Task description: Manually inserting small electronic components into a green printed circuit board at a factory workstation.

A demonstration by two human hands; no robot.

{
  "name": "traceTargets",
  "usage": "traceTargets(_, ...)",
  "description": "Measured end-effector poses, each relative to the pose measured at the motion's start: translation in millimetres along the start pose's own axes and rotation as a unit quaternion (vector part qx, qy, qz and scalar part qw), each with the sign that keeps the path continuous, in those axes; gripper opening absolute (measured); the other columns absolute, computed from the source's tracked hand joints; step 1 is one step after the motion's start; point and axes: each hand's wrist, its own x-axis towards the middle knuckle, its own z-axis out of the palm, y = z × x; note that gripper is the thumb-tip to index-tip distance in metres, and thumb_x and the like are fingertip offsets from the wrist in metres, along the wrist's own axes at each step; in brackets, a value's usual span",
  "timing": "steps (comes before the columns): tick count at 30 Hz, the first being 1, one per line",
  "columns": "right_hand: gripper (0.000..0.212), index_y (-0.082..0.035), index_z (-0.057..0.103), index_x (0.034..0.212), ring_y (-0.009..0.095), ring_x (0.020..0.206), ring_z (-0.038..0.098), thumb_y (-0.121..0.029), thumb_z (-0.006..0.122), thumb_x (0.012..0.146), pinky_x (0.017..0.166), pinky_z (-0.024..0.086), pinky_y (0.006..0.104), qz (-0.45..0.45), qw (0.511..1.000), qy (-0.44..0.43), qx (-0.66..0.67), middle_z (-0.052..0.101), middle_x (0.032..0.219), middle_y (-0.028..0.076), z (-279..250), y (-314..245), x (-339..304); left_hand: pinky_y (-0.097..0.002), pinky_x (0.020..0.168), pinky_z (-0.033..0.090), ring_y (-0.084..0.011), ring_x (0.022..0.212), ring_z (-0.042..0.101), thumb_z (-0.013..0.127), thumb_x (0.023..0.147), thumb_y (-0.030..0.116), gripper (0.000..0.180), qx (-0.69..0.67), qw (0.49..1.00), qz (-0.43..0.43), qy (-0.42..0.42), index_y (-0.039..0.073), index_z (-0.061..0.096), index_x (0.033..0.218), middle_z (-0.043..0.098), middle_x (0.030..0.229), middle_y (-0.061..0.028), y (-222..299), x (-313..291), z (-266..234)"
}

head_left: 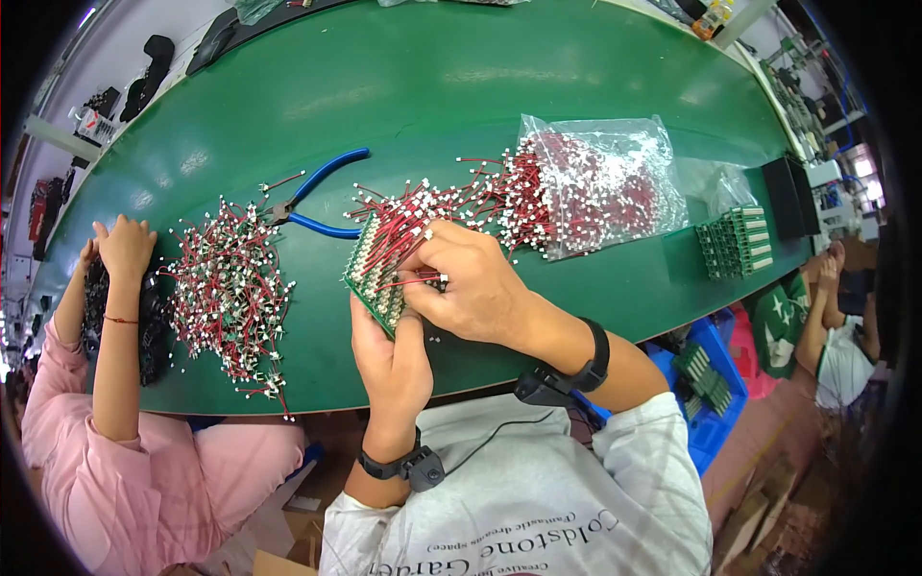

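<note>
My left hand (pixel 396 370) grips the lower end of a green circuit board panel (pixel 363 274), tilted up off the table. Rows of small white connectors cover the panel, and many red wires stand out from its upper part. Over the panel's right side, my right hand (pixel 471 283) is closed, thumb and fingers pinching a short red wire (pixel 408 281) with a white plug. Part of the panel is hidden behind that hand. Diagonal cutters (pixel 331 173) with blue handles lie just left of the panel, jaws toward a heap of finished-looking small green pieces with red wires (pixel 230 288).
A clear plastic bag (pixel 615 192) spills red wires with white plugs to the right. Beyond it stand a stack of green boards (pixel 735 243) and a black box (pixel 789 197). A blue bin (pixel 711 432) sits below the table edge. A co-worker's hand (pixel 127 252) is at far left.
</note>
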Motion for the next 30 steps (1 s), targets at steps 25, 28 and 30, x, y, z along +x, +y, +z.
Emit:
traceTargets(25,0.019,-0.002,0.067,0.092,0.025,0.069,0.063,-0.002,0.070,0.073,0.061,0.052,0.0340,0.004,1.000,-0.024,0.004,0.062,0.079,0.011,2.1,0.9,-3.1,-0.0272,0.087,0.045,-0.0131,0.096,0.056,0.046,0.087,-0.007,0.039,0.073,0.996,0.043,0.007,-0.003,0.048,0.127,0.060,0.109,-0.0085,-1.6,-3.7,-2.3)
traceTargets(28,0.020,-0.002,0.067,0.093,0.024,0.068,0.063,-0.001,0.070,0.073,0.060,0.052,0.0330,-0.008,1.000,-0.017,-0.004,0.061,0.079,0.011,1.1,-0.2,-2.3,-0.0276,0.088,0.045,-0.0137,0.098,0.056,0.046,0.087,-0.008,0.041,0.053,0.998,0.023,0.008,-0.003,0.048,0.127,0.059,0.111,-0.0085,1.1,-4.4,-2.7)
traceTargets(30,0.020,-0.002,0.067,0.092,0.023,0.068,0.063,-0.001,0.070,0.072,0.059,0.052,0.0325,-0.004,1.000,-0.016,-0.002,0.061,0.078,0.010,1.9,-0.5,-2.7,-0.0283,0.090,0.045,-0.0144,0.100,0.056,0.045,0.087,-0.009,0.042,0.075,0.997,0.031,0.003,-0.003,0.047,0.128,0.059,0.113,-0.0092,-1.0,-4.7,-4.8)
